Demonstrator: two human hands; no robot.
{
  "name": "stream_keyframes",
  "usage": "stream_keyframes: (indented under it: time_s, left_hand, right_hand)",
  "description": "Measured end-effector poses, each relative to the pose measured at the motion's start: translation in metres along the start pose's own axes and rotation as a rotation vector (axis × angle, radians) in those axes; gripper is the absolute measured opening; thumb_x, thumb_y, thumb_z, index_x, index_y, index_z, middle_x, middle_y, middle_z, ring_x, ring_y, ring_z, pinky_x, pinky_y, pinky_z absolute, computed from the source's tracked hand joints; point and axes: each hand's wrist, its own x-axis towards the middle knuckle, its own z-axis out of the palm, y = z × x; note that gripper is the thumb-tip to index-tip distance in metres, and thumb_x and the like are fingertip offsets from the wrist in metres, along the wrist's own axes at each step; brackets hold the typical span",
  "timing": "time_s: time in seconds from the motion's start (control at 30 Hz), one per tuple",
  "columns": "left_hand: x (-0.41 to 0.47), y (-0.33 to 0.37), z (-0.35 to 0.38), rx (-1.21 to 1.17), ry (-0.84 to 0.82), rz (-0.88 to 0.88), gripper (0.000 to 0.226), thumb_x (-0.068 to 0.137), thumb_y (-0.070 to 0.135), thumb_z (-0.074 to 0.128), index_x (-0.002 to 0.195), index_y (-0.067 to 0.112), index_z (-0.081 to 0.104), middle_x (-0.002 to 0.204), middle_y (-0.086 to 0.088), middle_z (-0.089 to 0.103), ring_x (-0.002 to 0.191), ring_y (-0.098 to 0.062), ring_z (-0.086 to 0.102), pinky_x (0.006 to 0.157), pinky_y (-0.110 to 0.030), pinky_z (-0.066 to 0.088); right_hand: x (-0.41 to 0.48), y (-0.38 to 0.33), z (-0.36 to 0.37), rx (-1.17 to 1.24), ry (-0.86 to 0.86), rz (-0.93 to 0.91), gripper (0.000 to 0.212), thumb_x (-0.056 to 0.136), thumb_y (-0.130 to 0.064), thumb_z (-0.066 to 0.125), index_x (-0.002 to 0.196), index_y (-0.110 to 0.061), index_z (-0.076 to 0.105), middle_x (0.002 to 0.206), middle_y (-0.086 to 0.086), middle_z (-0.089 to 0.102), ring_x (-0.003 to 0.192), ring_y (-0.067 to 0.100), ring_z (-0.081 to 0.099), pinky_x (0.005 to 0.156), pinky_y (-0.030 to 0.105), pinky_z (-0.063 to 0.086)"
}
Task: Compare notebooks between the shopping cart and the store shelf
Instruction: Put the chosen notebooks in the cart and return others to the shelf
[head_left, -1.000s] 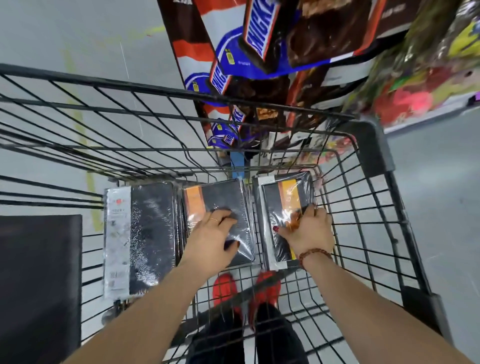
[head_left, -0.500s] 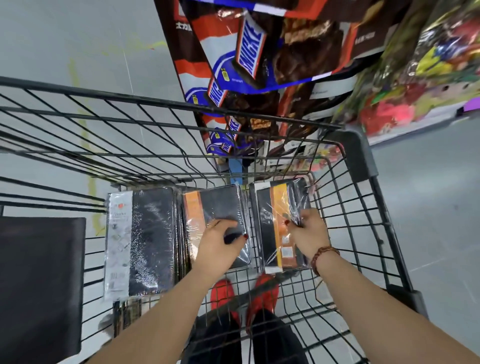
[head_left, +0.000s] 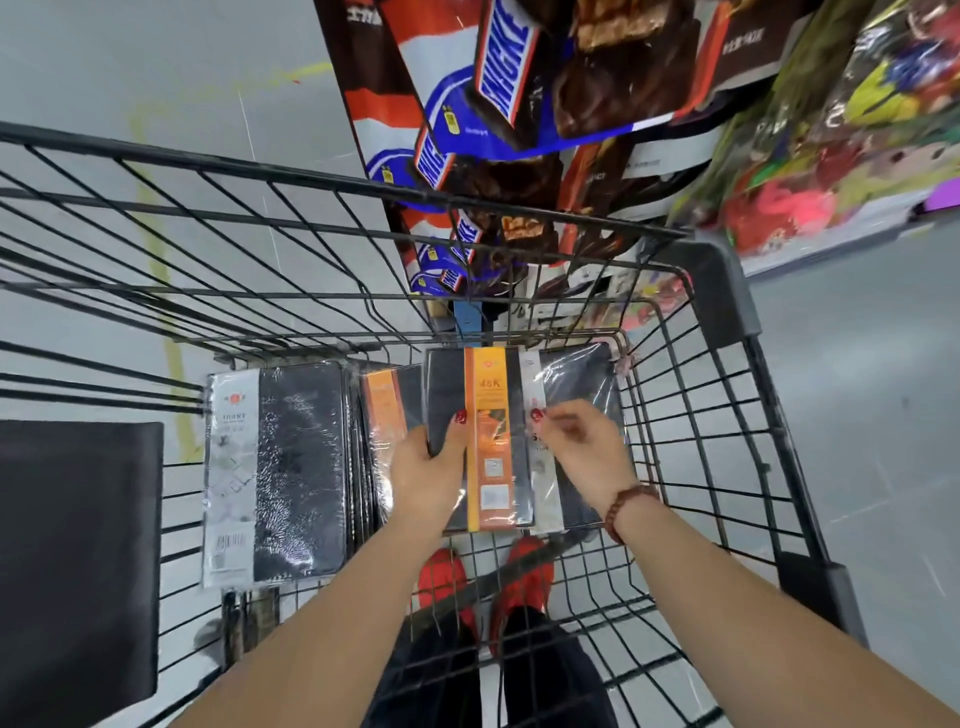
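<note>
Several shrink-wrapped black notebooks lie in the wire shopping cart (head_left: 727, 291). My left hand (head_left: 428, 467) grips the left edge of a black notebook with an orange band (head_left: 488, 436), held above the cart floor. Beneath it on the right lies a notebook with a white band (head_left: 576, 384); my right hand (head_left: 582, 447) hovers over it, fingers loosely curled and blurred, holding nothing that I can see. Another orange-band notebook (head_left: 384, 410) lies partly hidden under my left hand. A larger white-band notebook (head_left: 280, 467) rests at the left.
A chocolate-bar display (head_left: 498, 104) stands just beyond the cart's front. Colourful packaged goods (head_left: 841, 130) fill a shelf at the upper right. A dark flap (head_left: 78, 561) covers the cart's near left. My red shoes (head_left: 483, 577) show through the wire floor.
My left hand left the middle notebook and took the orange-band notebook, lifting it leftward. My right hand released it, uncovering the white-band notebook beneath. The view tilted.
</note>
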Motion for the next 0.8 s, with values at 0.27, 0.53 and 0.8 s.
stream_keyframes:
  time_s: [0.27, 0.53, 0.8]
  left_hand:
    - [0.011, -0.025, -0.045, 0.158, 0.060, 0.044, 0.030, 0.092, 0.040, 0.056, 0.073, 0.017, 0.057, 0.059, -0.002, 0.059, 0.054, -0.016, 0.058, 0.054, -0.028, 0.047]
    - [0.009, -0.036, -0.056, 0.253, 0.012, 0.005, 0.039, 0.091, 0.046, 0.055, 0.084, 0.007, 0.058, 0.079, -0.018, 0.068, 0.072, -0.033, 0.064, 0.068, -0.040, 0.051]
    - [0.012, -0.039, -0.057, 0.239, 0.032, 0.001, 0.049, 0.088, 0.049, 0.057, 0.080, 0.001, 0.057, 0.084, -0.026, 0.068, 0.066, -0.024, 0.057, 0.067, -0.040, 0.050]
  right_hand:
    - [0.026, 0.053, -0.013, -0.773, 0.231, 0.035, 0.087, 0.063, -0.045, 0.080, 0.132, -0.011, 0.039, 0.137, 0.010, 0.039, 0.125, 0.028, 0.037, 0.100, 0.041, 0.042]
    - [0.023, 0.057, 0.007, -0.823, 0.210, 0.109, 0.105, 0.059, -0.056, 0.079, 0.144, -0.038, 0.020, 0.142, 0.018, 0.021, 0.129, 0.037, 0.026, 0.100, 0.046, 0.039]
    - [0.024, 0.052, 0.002, -0.752, 0.294, 0.216, 0.101, 0.053, -0.053, 0.084, 0.125, 0.003, 0.039, 0.124, 0.022, 0.045, 0.116, 0.034, 0.043, 0.099, 0.040, 0.040]
